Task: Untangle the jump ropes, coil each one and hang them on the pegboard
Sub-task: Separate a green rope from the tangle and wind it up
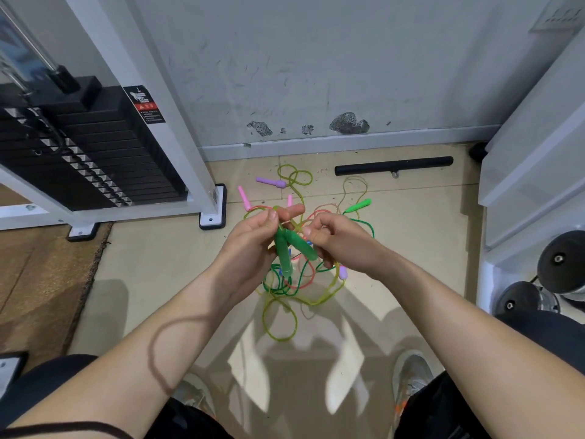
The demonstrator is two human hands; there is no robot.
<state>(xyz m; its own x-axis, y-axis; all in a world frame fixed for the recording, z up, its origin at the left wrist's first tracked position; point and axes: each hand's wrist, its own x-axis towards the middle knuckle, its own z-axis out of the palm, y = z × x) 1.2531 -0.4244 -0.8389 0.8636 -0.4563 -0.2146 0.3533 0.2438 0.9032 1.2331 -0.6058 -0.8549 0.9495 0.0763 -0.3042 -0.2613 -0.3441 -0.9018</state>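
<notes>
**Two green handles lifted, the knot still to be worked**

We see both hands raised close together above the tangle of jump ropes point(285, 289), which lies on the tiled floor point(164, 267) between the person's shoes and the wall. The left hand point(253, 239) is curled round a green handle point(282, 255), thumb and fingers pinching near its top. The right hand point(338, 242) curls against the lower end of the second green handle point(304, 247) and appears to grip it. The two handles cross and touch.

We judge the untangling barely begun. Yellow, green and red cords loop through one another beneath the hands. A purple handle point(270, 182), a pink handle point(244, 198) and a loose green handle point(357, 205) lie at the heap's far edge.

A hard upward pull could cinch those loops into a tight knot, because the held cords run straight down into the heap. A loose handle might snag in a loop and drag everything along. The thin cord could also slip from a pinch. We cannot see the pegboard.
</notes>
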